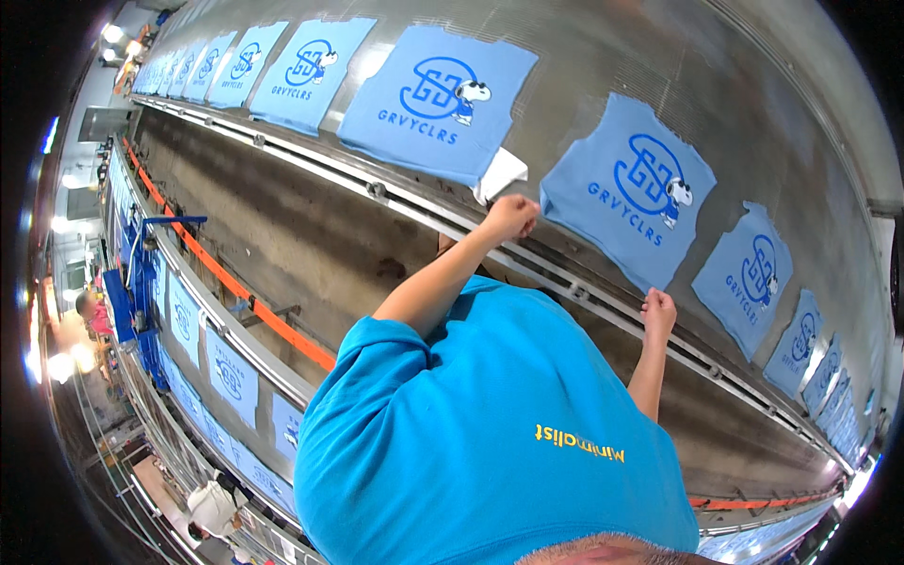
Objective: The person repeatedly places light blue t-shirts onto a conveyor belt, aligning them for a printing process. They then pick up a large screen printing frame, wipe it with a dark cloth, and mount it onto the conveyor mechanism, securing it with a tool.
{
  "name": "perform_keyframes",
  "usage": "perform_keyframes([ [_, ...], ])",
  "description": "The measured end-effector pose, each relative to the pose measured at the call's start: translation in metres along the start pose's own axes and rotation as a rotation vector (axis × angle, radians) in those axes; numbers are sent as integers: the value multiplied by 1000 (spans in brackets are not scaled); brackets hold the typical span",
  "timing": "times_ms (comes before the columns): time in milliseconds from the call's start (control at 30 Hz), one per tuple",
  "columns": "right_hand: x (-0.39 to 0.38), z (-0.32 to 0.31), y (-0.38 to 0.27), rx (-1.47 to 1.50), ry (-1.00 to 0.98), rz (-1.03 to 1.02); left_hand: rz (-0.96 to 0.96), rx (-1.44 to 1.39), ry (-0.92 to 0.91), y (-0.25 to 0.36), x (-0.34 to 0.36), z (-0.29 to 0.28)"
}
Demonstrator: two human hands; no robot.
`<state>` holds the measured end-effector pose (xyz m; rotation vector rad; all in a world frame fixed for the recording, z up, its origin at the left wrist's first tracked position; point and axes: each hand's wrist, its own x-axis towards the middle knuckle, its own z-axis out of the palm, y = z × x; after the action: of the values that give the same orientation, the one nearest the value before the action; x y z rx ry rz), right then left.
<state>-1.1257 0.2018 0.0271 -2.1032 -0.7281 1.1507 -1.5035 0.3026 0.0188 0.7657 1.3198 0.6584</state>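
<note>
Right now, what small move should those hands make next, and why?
Perhaps gently straighten the near edge of the printed blue panel: the left hand and right hand seem to pinch its near corners, and that edge looks bowed.

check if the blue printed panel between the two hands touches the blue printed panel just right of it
Apart. The head view shows grey surface between the middle panel and the right panel.

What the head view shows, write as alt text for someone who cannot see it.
A person's left hand and right hand are at the near corners of a light-blue printed shirt panel on a long grey table, with similar panels in a row on both sides.
</note>
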Motion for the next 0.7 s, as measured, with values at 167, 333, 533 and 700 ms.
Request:
perform_keyframes([
  [167, -60, 147, -96, 98, -427, -199, -33, -128, -38, 23, -4, -138],
  [333, -87, 322, -163, 336, -702, 347, 145, -108, 549, 48, 11, -338],
  [533, -99, 415, -170, 199, -417, 646, -117, -444, 616, 55, 19, -452],
  [700, -86, 429, -134, 556, -423, 631, -335, -451, 314, 52, 37, -464],
])
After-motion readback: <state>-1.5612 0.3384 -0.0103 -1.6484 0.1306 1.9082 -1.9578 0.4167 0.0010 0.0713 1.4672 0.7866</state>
